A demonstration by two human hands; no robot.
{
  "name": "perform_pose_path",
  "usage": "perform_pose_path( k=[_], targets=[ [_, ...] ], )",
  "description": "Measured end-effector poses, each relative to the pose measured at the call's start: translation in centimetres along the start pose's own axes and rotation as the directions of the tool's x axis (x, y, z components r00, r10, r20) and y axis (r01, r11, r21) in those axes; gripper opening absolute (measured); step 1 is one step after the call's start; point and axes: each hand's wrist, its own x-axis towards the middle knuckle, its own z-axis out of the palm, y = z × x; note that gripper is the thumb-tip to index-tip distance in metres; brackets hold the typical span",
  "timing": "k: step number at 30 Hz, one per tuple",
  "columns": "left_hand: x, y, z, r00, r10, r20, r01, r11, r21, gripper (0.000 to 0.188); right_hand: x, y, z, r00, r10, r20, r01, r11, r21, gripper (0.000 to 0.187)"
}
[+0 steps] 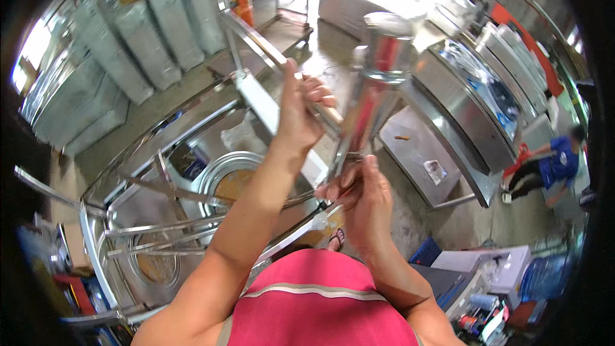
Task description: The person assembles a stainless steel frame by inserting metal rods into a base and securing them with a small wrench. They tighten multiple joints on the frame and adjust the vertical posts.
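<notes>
My left hand [301, 106] is closed around a shiny square metal bar [259, 41], part of a metal frame on the left. With its fingers curled, my right hand [365, 202] grips the lower end of an upright polished metal tube [368, 109]. The tube's wider, rounded top [389, 29] points up toward me, and red reflects along its side. Motion blurs the tube, and where it meets the bar I cannot tell. Below my left forearm lies a steel stove body with a ringed round opening [237, 176] and several loose-looking metal bars [166, 224] across it.
Wrapped silver panels [122, 45] stand at the far left. A low steel table [423, 154] and a large steel cabinet [461, 109] are on the right. A person in a blue shirt [556, 160] is at the far right. Boxes [480, 269] and tools sit at the lower right.
</notes>
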Motion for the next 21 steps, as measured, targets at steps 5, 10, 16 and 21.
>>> perform_pose_path(
  k=[5, 10, 16, 21],
  targets=[
    [0.1, -1.7, 0.2, 0.992, 0.119, -0.042, -0.121, 0.991, -0.051, 0.046, 0.2, -1.3, -1.0, 0.995, -0.086, -0.041, 0.041, 0.776, -0.629, 0.062],
    [0.4, -2.4, 1.2, 0.98, 0.174, -0.097, -0.17, 0.984, 0.042, 0.05, -0.3, -2.6, -0.3, 0.989, 0.121, -0.085, -0.132, 0.982, -0.136, 0.053],
    [-2.4, -1.6, 0.5, 0.982, 0.178, -0.062, -0.16, 0.961, 0.226, 0.057, -1.8, 0.2, -3.6, 0.965, -0.237, -0.107, 0.119, 0.768, -0.63, 0.053],
    [-15.0, 0.9, -5.6, 0.946, 0.243, -0.216, 0.01, 0.641, 0.767, 0.05, -4.9, 4.7, -8.4, 0.969, -0.176, 0.175, 0.246, 0.587, -0.772, 0.053]
  ],
)
